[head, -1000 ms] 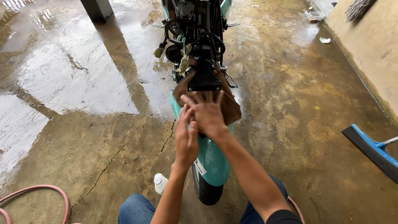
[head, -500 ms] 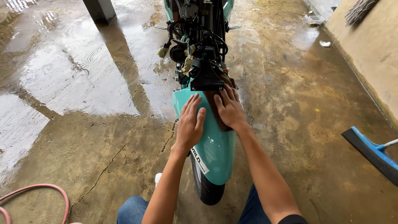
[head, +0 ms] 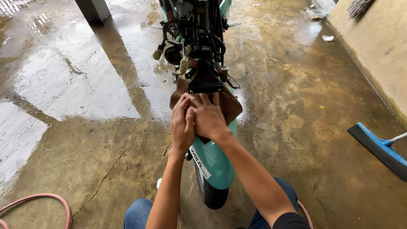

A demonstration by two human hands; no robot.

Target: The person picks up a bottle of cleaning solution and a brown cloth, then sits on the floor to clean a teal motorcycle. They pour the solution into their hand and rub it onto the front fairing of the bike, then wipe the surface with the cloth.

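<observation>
A teal motorcycle stands in front of me, seen from one end, its teal fender (head: 214, 163) over a black tyre (head: 212, 196). A brown cloth (head: 231, 106) is draped over the fender just below the black frame parts (head: 203, 51). My left hand (head: 182, 125) and my right hand (head: 207, 118) lie side by side, both pressing flat on the brown cloth at the top of the fender. My knees in blue jeans show at the bottom edge.
The concrete floor (head: 85, 85) is wet with puddles on the left. A pink hose (head: 38, 201) curves at bottom left. A blue squeegee broom (head: 377, 148) lies at the right, beside a tan wall (head: 377, 42). A dark pillar (head: 93, 10) stands at top left.
Half a second ago both hands were lower on the bare teal fender; now they have slid up toward the frame, pushing the brown cloth with them.
</observation>
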